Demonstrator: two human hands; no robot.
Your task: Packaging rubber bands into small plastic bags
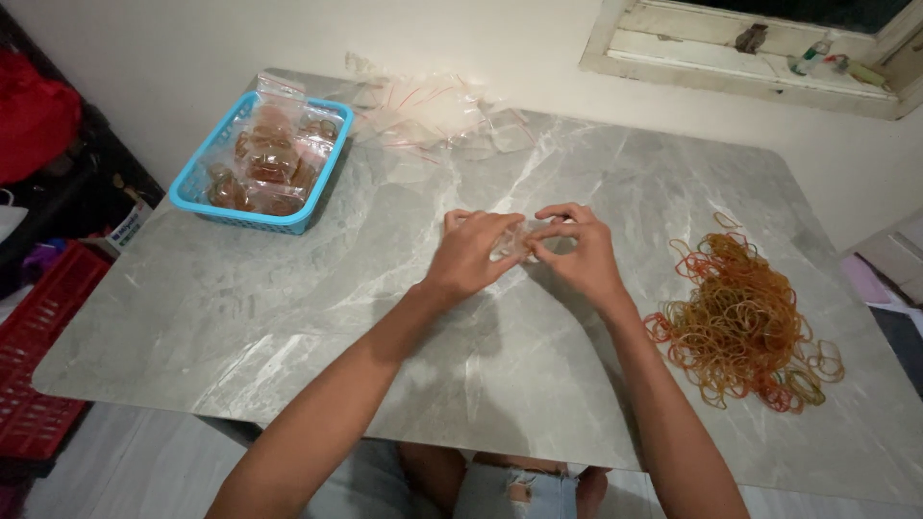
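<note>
Over the middle of the grey marble table (240,317), my left hand (471,253) and my right hand (580,252) meet, both pinching a small clear plastic bag (511,245) between the fingertips. Most of the bag is hidden by my fingers. A loose pile of red, orange and yellow rubber bands (738,325) lies on the table to the right of my right hand, apart from it.
A blue plastic basket (192,192) at the far left corner holds several small filled bags. A heap of empty clear bags (433,111) lies at the far edge by the white wall. A red crate (38,346) stands on the floor at the left.
</note>
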